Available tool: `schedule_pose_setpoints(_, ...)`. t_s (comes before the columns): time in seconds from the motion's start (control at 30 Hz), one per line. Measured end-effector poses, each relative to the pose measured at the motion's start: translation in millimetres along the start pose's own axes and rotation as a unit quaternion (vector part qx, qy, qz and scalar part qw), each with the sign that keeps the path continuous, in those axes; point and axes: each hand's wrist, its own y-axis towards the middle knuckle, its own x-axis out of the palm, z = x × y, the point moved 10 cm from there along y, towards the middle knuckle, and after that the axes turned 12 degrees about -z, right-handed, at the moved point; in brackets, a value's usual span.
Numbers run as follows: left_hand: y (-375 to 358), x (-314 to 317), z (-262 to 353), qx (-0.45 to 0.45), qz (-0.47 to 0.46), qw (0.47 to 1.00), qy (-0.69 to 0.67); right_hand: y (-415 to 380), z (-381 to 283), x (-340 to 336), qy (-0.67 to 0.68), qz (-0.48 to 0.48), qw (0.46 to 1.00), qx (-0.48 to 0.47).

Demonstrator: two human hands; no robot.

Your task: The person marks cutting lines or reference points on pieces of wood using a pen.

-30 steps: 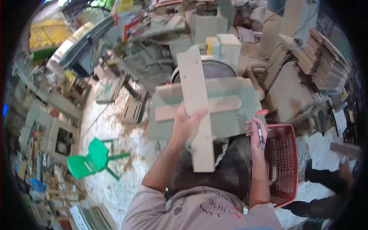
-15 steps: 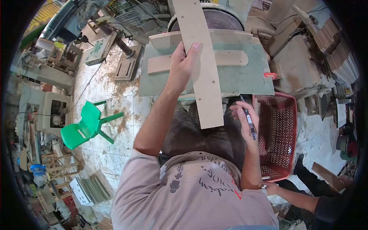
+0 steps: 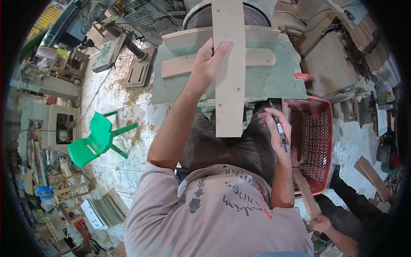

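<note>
My left hand (image 3: 209, 64) grips the left edge of a long pale board (image 3: 231, 81), its thumb lying on the face. The board stands nearly straight up and down in view, with small screws or holes along it, over the green worktop (image 3: 180, 92). A second board with a rounded right end (image 3: 260, 57) lies crosswise on that worktop, partly covered by the held board. To the right, my right hand (image 3: 277, 126) is closed around a dark pen (image 3: 281, 133), over my right thigh and beside the red crate.
A red perforated crate (image 3: 327, 145) stands at my right. Below it, another person's hand (image 3: 321, 223) holds a narrow board (image 3: 307, 195). A green chair (image 3: 96, 139) is on the floor at left. A round disc (image 3: 195, 21) sits behind the worktop.
The held board has turned from slanted to nearly upright and its lower end has moved slightly left. The other person's hand has moved down and away, now with a narrow board at the crate.
</note>
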Motion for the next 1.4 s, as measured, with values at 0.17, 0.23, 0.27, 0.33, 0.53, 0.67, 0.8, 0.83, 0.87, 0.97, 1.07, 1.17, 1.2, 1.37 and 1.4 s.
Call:
schedule_pose_setpoints(0.17, 1.4, 5.1, -4.8, -0.003, -0.022, 1.000, 0.008, -1.3, 0.0, -2.8, -0.006, 0.005, 1.000, 0.001)
schedule_pose_setpoints(0.23, 2.6, 8.8, -6.5, -0.013, -0.037, 0.999, 0.015, -0.9, 0.0, -3.3, -0.010, 0.005, 1.000, 0.004)
schedule_pose_setpoints(0.27, 3.0, 8.4, -5.6, -0.004, -0.026, 1.000, 0.016, -0.8, -0.2, -3.8, -0.012, 0.005, 1.000, 0.002)
schedule_pose_setpoints(0.33, 2.8, 6.2, -5.3, 0.005, -0.015, 1.000, 0.017, -0.9, -0.1, -4.5, -0.015, 0.006, 1.000, 0.001)
schedule_pose_setpoints(0.53, 1.2, 11.7, -13.9, -0.033, -0.043, 0.998, 0.017, -1.2, -4.0, -5.4, -0.022, 0.007, 1.000, -0.016)
schedule_pose_setpoints(0.67, 0.4, 12.9, -10.7, -0.028, -0.036, 0.999, 0.024, -1.6, -2.5, -6.7, -0.016, 0.014, 1.000, -0.009)
schedule_pose_setpoints(0.8, 0.2, 12.0, -10.3, -0.026, -0.027, 0.999, 0.020, -1.3, -1.5, -7.0, -0.022, 0.015, 1.000, -0.008)
schedule_pose_setpoints(0.83, 0.2, 11.9, -11.1, -0.027, -0.027, 0.999, 0.020, -1.5, -2.4, -6.8, -0.021, 0.015, 1.000, -0.007)
schedule_pose_setpoints(0.87, 0.4, 12.6, -13.0, -0.028, -0.031, 0.999, 0.005, -1.6, -4.3, -6.6, -0.029, 0.015, 0.999, -0.004)
schedule_pose_setpoints(0.97, 1.1, 13.8, -16.4, -0.031, -0.036, 0.999, -0.006, -2.1, -3.1, -7.3, -0.029, 0.017, 0.999, -0.003)
schedule_pose_setpoints(1.07, 0.7, 16.6, -16.9, -0.036, -0.037, 0.999, -0.003, -2.9, -1.3, -8.7, -0.016, 0.019, 1.000, -0.008)
schedule_pose_setpoints(1.17, 1.4, 19.3, -19.4, -0.038, -0.038, 0.999, -0.005, -3.7, -0.1, -11.1, -0.010, 0.023, 1.000, -0.009)
schedule_pose_setpoints(1.2, 1.9, 19.9, -20.2, -0.037, -0.038, 0.999, -0.008, -4.0, 0.6, -12.0, -0.010, 0.025, 1.000, -0.006)
schedule_pose_setpoints(1.37, 0.7, 27.5, -28.7, -0.044, -0.047, 0.997, -0.045, -9.6, 2.0, -13.8, -0.008, 0.033, 0.999, 0.008)
schedule_pose_setpoints(1.4, 1.3, 28.7, -31.5, -0.050, -0.048, 0.995, -0.068, -9.9, 2.8, -14.5, -0.010, 0.037, 0.999, 0.018)
